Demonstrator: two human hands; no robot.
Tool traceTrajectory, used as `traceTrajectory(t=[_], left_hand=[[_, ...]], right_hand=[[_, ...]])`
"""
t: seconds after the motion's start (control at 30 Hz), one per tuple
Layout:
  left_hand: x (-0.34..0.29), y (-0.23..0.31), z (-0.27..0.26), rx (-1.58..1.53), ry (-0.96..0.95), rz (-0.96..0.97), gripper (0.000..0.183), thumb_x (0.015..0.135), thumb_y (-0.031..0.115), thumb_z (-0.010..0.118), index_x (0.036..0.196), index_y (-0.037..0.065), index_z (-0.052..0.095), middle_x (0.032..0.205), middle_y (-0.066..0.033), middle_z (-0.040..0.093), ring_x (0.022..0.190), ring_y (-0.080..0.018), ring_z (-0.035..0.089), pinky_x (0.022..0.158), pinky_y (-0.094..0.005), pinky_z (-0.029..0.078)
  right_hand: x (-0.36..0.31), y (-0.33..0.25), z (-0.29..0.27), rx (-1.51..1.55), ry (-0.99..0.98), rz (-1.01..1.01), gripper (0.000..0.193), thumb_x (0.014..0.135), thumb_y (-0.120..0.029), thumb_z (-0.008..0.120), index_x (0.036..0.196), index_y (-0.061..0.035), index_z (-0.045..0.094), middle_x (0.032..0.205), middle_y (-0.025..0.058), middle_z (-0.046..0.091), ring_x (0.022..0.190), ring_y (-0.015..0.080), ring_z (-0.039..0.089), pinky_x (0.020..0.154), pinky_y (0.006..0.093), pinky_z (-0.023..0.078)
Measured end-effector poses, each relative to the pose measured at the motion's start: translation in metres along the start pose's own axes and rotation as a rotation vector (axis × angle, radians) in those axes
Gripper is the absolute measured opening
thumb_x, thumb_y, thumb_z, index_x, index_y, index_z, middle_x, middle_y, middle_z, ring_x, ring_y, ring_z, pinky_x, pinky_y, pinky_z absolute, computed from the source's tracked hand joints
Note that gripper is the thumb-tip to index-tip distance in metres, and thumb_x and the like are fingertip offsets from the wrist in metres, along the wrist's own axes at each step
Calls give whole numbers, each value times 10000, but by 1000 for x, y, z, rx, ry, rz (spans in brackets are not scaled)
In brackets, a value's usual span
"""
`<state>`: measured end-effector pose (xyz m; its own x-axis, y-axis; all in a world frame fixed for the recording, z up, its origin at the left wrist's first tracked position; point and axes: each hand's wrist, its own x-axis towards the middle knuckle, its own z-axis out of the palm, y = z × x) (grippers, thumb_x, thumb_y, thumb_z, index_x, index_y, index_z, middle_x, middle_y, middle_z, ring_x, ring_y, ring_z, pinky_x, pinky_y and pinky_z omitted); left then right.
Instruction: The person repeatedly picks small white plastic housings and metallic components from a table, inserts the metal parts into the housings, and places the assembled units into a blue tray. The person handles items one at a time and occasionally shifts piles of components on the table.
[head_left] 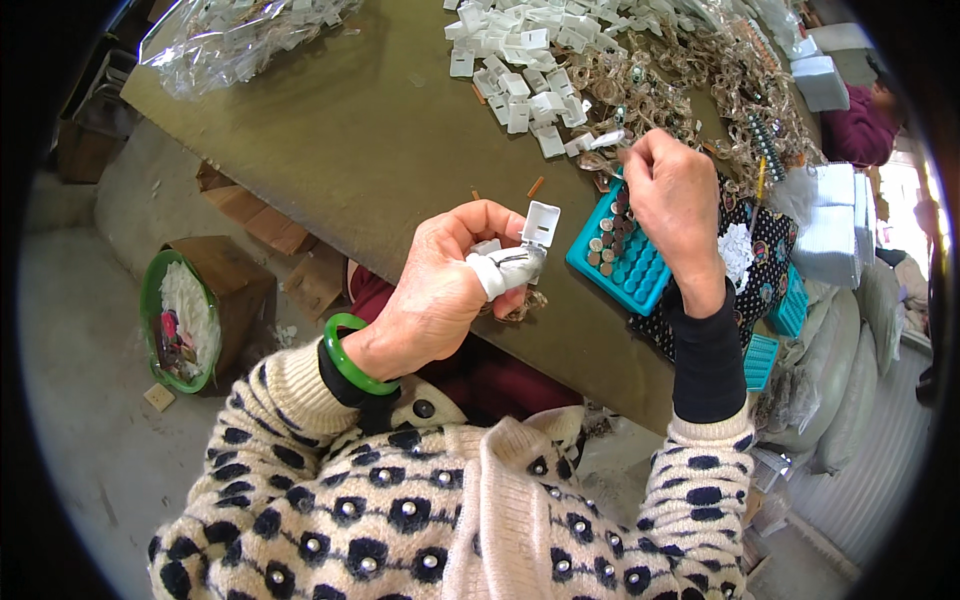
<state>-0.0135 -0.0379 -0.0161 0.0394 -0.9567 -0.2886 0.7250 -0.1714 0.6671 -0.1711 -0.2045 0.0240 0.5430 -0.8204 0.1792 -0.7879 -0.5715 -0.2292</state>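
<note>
The left hand (440, 290), a green bangle (350, 357) on its wrist and tape round one finger, is closed on a small white clip (530, 240) with its lid flipped up, held just off the near edge of the tabletop (380, 150). The right hand (675, 205) is pinched shut on a small part I cannot make out, above a teal tray (630, 265) at that same edge. A heap of white clips (530, 60) lies toward the far edge, clear chains (690, 90) tangled beside it.
</note>
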Motion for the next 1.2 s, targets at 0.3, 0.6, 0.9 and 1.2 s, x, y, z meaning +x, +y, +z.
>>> traceTrajectory(t=[0.3,0.6,0.9,1.2], left_hand=[[0,-1,-1,-13,-11,13,168,875,61,686,999,7,587,821,-56,618,584,-108,560,503,-247,420],[0,2,-2,-31,-11,-20,157,879,68,681,996,24,587,826,-62,624,584,-115,547,507,-250,417],[-3,10,-4,-172,-152,-66,277,919,86,653,1181,9,609,1147,-190,663,843,-265,709,638,-319,599],[-7,2,1,-285,-206,-94,256,914,33,648,1165,-9,620,1017,-142,694,873,-285,718,608,-319,591]], right_hand=[[-9,12,-4,427,176,155,114,884,-98,674,868,15,671,703,97,653,570,134,585,553,291,464],[-40,10,8,212,119,-50,59,831,-59,694,858,-19,660,824,114,623,693,289,625,616,373,488],[-48,2,-6,297,117,-88,46,825,-1,679,852,-2,642,795,105,592,661,243,603,603,347,481],[-88,-49,-19,675,268,-208,114,780,68,683,859,-1,638,820,96,630,696,188,619,632,285,504]])
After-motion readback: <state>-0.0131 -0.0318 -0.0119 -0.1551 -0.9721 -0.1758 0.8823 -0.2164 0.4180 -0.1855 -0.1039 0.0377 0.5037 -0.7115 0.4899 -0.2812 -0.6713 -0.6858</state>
